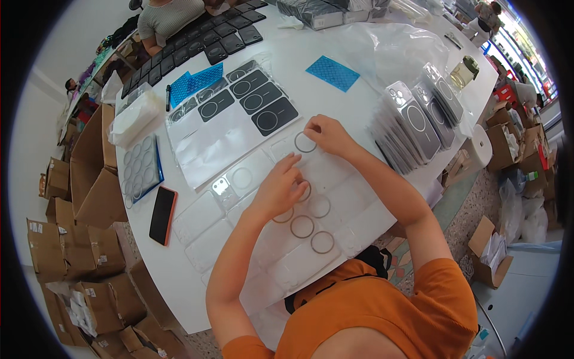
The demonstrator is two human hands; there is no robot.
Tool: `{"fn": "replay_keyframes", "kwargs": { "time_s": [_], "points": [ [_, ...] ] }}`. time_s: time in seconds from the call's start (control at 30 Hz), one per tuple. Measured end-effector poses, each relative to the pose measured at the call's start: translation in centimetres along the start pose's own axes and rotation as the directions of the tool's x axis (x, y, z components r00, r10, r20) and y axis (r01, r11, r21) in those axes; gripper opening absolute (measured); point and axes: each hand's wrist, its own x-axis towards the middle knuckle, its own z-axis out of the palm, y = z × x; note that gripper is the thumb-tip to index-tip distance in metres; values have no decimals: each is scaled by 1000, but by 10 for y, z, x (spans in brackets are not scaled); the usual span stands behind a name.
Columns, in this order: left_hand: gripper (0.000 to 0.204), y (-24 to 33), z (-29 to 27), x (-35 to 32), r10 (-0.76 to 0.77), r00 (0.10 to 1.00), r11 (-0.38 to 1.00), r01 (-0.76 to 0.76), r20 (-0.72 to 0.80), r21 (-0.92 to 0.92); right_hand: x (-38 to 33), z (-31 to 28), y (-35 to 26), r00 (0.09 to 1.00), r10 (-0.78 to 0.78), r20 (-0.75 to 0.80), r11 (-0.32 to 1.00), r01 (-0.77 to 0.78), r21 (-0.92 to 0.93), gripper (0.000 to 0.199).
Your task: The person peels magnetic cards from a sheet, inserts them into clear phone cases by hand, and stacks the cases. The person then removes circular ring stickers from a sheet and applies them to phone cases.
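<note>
My right hand point(330, 135) pinches the edge of a thin grey ring point(297, 145), held over a clear phone case at the far end of the rows. Close by, my left hand point(280, 186) has its fingers apart above the clear cases, the index finger reaching toward that ring. Its lower fingers partly cover another ring point(308, 191); whether they touch it I cannot tell. More loose rings point(302, 227) lie nearer me on the transparent cases point(206, 252), which are laid flat in rows. One case with a white camera-shaped insert point(222, 186) bears a whitish ring.
White sheets point(209, 155) with dark ring-marked cards point(274, 116) lie beyond. Upright packed cases point(412, 122) stand at right. A phone point(162, 215), a sheet of rings point(141, 167) and cardboard boxes point(95, 173) are at left. Another person point(170, 21) sits across, behind black cases point(206, 36).
</note>
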Motion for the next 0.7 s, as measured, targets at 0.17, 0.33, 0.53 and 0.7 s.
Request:
{"fn": "replay_keyframes", "kwargs": {
  "time_s": [0.17,0.33,0.53,0.7],
  "points": [
    [16,-14,11,11,24,999,997,-26,20,74,0,8,14,983,-182,-26,920,161,-357,10],
    [17,-13,12,12,35,999,993,-39,34,109,-8,4,15,932,-363,11,814,323,-482,11],
    [18,-13,9,15,11,998,994,-18,62,110,-14,-1,7,890,-442,113,695,420,-584,24],
    [18,-9,7,16,-10,996,995,1,89,101,-18,-3,15,862,-485,145,683,477,-554,27]
  ]
}}
